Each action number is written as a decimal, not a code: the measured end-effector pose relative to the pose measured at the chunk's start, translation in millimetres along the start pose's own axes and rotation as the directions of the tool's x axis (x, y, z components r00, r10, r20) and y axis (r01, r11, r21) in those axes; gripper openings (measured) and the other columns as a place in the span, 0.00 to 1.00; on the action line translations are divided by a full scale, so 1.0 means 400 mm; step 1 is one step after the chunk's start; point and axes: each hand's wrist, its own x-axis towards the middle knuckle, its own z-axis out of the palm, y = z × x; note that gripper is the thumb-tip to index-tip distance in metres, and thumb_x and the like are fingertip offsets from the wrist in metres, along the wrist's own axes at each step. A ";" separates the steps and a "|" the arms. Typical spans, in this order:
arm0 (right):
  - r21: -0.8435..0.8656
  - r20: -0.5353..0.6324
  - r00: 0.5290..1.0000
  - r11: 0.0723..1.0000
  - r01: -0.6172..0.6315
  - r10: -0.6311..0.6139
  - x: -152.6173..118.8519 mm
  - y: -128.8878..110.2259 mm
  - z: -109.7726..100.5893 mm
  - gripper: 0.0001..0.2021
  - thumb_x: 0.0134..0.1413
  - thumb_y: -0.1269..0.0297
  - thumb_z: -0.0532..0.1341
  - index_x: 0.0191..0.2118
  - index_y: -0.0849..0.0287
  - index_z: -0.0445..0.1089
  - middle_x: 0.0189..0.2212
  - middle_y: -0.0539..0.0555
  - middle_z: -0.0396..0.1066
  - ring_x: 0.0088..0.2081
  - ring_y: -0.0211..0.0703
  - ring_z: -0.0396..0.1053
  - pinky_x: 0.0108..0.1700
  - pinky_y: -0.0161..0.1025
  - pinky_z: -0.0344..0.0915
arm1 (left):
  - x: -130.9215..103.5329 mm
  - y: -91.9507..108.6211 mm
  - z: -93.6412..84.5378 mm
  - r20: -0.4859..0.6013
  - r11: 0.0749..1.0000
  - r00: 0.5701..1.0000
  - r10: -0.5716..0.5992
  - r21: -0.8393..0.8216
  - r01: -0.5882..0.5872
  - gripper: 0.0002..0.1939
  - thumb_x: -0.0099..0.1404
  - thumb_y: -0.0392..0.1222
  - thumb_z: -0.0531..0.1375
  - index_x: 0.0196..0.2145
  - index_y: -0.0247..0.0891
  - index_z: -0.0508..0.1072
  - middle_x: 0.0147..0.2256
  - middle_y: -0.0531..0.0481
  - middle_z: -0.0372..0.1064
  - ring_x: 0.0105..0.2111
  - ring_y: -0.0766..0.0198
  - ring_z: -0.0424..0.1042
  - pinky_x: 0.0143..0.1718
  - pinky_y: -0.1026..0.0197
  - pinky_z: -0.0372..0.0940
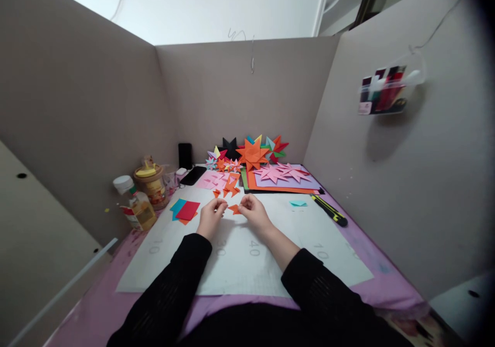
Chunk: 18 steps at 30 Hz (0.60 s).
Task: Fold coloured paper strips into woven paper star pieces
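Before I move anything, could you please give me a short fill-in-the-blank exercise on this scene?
The right hand holds a folded paper piece coloured ____.
The cutter lies to the ____ of both hands.
The bottle has a ____ cap.
The stars lying on the purple sheet are ____.

Missing words: orange; right; white; pink.

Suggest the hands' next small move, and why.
Probably ease the left hand slightly inward to steady the free end of the orange paper: the right hand pinches its other end, while the left fingertips sit just short. Whether they already hold anything is unclear.
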 end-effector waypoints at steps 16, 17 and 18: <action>-0.035 0.164 0.976 0.990 -0.136 0.140 -0.024 0.016 0.020 0.13 0.41 0.68 0.60 0.34 0.55 0.56 0.20 0.43 0.62 0.21 0.33 0.59 0.25 0.31 0.54 | -0.015 0.018 0.022 0.141 0.990 0.987 -0.072 -0.113 0.089 0.12 0.56 0.47 0.55 0.25 0.34 0.67 0.20 0.55 0.62 0.19 0.70 0.60 0.22 0.68 0.57; -0.048 0.157 0.978 0.990 -0.133 0.139 -0.023 0.018 0.020 0.12 0.41 0.68 0.60 0.33 0.56 0.56 0.20 0.43 0.63 0.21 0.34 0.59 0.25 0.31 0.54 | -0.016 0.018 0.024 0.141 0.993 0.988 -0.062 -0.094 0.075 0.12 0.56 0.47 0.55 0.25 0.34 0.67 0.20 0.55 0.62 0.19 0.70 0.60 0.22 0.68 0.56; -0.059 0.142 0.982 0.991 -0.120 0.128 -0.021 0.018 0.019 0.12 0.41 0.68 0.60 0.33 0.56 0.57 0.21 0.43 0.63 0.22 0.34 0.60 0.26 0.32 0.55 | -0.016 0.018 0.025 0.145 0.995 0.988 -0.051 -0.078 0.063 0.12 0.56 0.47 0.55 0.24 0.34 0.67 0.20 0.55 0.62 0.20 0.70 0.60 0.22 0.68 0.56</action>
